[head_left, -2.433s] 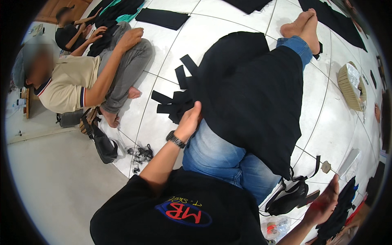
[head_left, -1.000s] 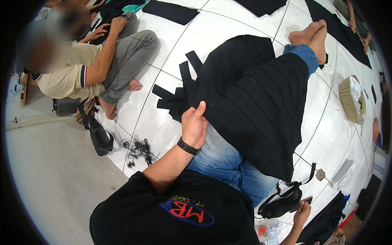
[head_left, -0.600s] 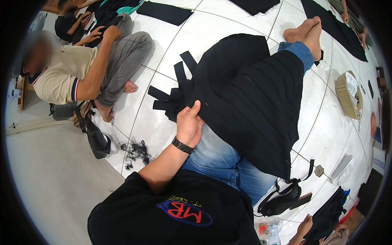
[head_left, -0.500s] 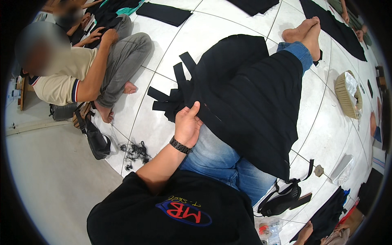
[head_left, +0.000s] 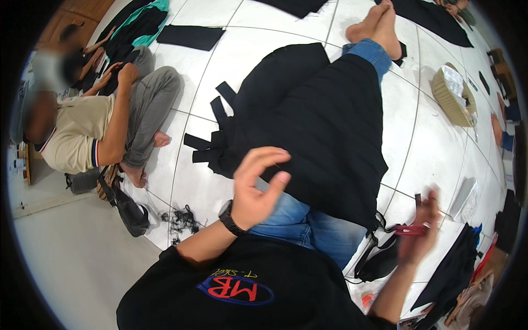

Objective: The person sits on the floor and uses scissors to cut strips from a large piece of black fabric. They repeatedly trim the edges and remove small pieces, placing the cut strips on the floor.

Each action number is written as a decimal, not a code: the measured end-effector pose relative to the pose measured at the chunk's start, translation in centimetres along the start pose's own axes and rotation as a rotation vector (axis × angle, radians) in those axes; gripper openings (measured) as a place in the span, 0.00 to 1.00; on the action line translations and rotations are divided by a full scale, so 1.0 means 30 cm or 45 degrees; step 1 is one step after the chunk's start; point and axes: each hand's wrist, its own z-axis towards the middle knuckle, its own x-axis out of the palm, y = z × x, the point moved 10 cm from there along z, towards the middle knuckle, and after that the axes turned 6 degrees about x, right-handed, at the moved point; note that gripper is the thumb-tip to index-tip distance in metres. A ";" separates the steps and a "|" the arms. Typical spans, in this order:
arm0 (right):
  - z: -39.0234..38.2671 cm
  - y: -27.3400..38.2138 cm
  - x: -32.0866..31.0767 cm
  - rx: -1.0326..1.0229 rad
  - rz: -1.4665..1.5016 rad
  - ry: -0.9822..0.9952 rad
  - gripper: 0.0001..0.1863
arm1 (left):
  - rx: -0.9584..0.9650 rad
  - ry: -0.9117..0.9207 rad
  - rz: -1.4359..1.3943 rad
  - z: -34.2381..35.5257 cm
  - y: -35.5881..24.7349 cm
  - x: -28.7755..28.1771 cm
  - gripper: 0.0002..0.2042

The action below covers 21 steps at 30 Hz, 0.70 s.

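Observation:
Black fabric (head_left: 319,126) with several loose straps drapes over my legs in blue jeans, my bare feet (head_left: 385,33) crossed beyond it. My left hand (head_left: 256,190) is raised over the fabric’s near edge, fingers apart and curved, with nothing in it; a dark watch is on that wrist. My right hand (head_left: 421,242), blurred by motion, is at the right beside the fabric, closed on a small red tool (head_left: 407,230), whose exact kind I cannot make out. A black bag (head_left: 374,261) lies beneath that hand.
Co-workers (head_left: 82,129) sit at the left handling dark cloth; others show at the right edges. Thread scraps (head_left: 181,220), a shoulder bag (head_left: 129,214), a basket (head_left: 454,96), a plastic packet (head_left: 465,201) and more black cloth (head_left: 187,37) lie on the tiled floor.
My left hand has let go of the fabric edge and lifted, fingers spreading. My right hand has risen from the lower right with the red tool in it. The camera’s view has shifted.

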 end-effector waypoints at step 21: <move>-0.179 -0.143 0.517 0.726 -0.444 1.116 0.32 | -0.664 0.172 1.400 -0.592 0.439 -0.829 0.05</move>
